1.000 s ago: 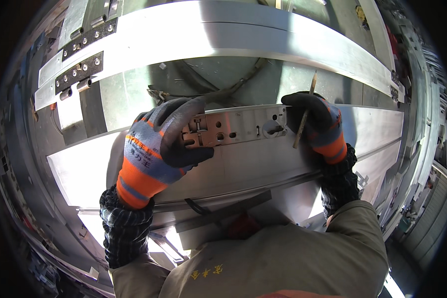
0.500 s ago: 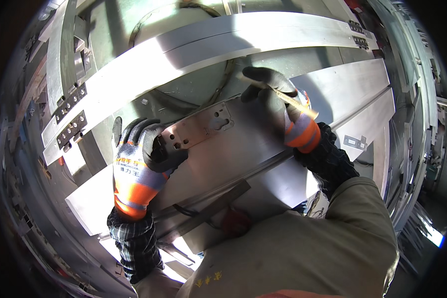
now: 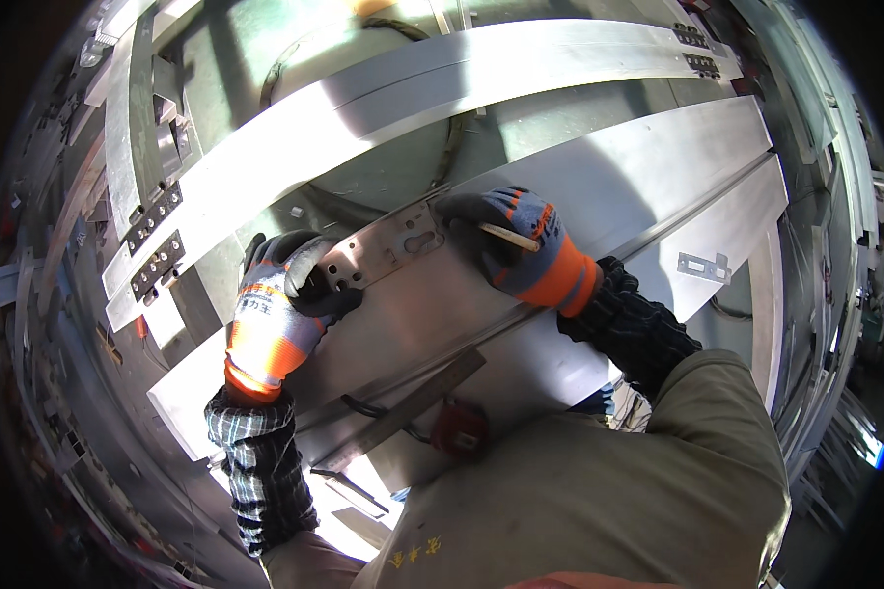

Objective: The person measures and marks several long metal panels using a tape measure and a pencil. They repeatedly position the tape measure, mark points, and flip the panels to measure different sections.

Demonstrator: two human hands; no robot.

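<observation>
A small perforated metal bracket plate (image 3: 388, 247) lies on a long aluminium panel (image 3: 658, 187). My left hand (image 3: 275, 314), in an orange, grey and black work glove, presses on the plate's left end. My right hand (image 3: 521, 245), gloved the same way, rests its fingers on the plate's right end and holds a thin pale pencil-like stick (image 3: 509, 236) between the fingers. Both hands lie flat on the panel.
A second long aluminium rail (image 3: 442, 88) runs above, with black perforated strips (image 3: 152, 240) at its left end. A steel ruler (image 3: 403, 407) and a red round object (image 3: 460, 430) lie below the panel. A small bracket (image 3: 705, 265) sits at right. Metal profiles crowd both sides.
The view has tilted and shifted, so the panel now slopes up to the right. My right hand slid down onto the plate's right end; my left hand stayed at its left end.
</observation>
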